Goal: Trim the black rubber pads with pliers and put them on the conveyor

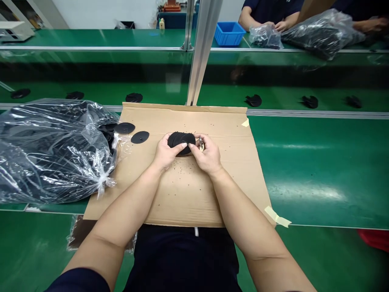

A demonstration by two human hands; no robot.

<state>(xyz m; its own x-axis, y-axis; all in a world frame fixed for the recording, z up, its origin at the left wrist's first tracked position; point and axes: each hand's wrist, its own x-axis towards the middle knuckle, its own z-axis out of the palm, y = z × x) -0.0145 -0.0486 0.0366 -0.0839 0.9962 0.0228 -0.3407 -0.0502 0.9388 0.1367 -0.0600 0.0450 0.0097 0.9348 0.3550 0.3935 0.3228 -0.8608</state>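
A short stack of round black discs point(181, 139) is held above the cardboard sheet point(194, 194). My left hand point(165, 153) grips the stack's left side, thumb on its front face. My right hand point(209, 154) closes on its right side, with the thumb also against the front. A small shiny metal tool point(201, 144) sits within the fingers of my right hand; its kind is not clear. Two loose black discs, a nearer disc point(140, 137) and a farther disc point(125, 128), lie left of my hands. Dark crumbs are scattered over the cardboard.
A large clear plastic bag point(54, 154) full of black pieces stands at the left. Beyond a metal rail point(304, 114), black pieces point(253, 100) lie spaced along a green belt. A metal post point(202, 52) rises ahead. Across, co-workers' hands are near bags and a blue crate point(229, 34).
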